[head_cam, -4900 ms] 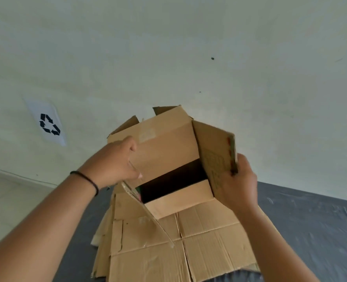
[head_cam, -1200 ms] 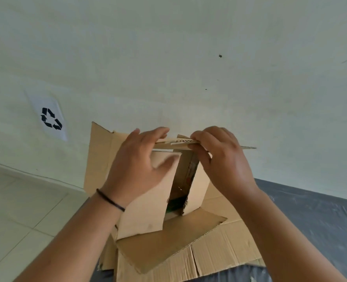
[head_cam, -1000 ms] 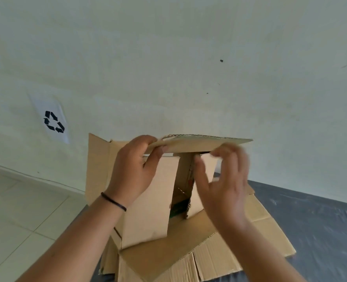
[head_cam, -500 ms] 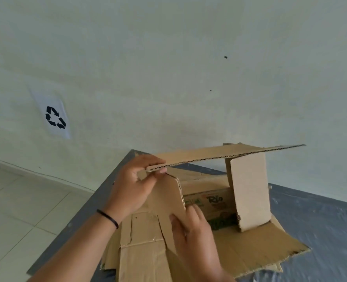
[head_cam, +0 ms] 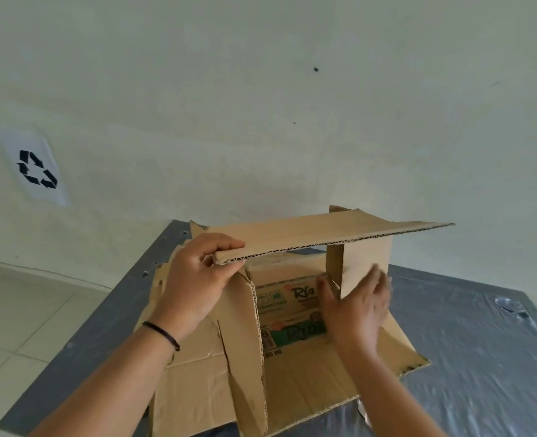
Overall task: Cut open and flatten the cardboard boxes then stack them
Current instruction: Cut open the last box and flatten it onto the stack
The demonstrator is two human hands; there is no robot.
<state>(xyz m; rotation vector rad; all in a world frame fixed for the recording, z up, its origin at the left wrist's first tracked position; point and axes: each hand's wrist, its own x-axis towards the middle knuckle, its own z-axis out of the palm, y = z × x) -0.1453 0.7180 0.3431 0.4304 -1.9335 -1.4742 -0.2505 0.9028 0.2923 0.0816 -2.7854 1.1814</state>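
Box now lies opened on the pile of flat cardboard atop the grey sheet, no longer held up as a closed shell: flattening is judged well advanced. Left hand pinches the raised top panel. Right hand, fingers spread and blurred, presses toward the upright side flap; contact is unclear. Lower sheets are mostly covered.

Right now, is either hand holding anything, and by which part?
The left hand grips the cardboard box by the near left corner of its raised top panel. The right hand is open against an upright flap, gripping nothing.
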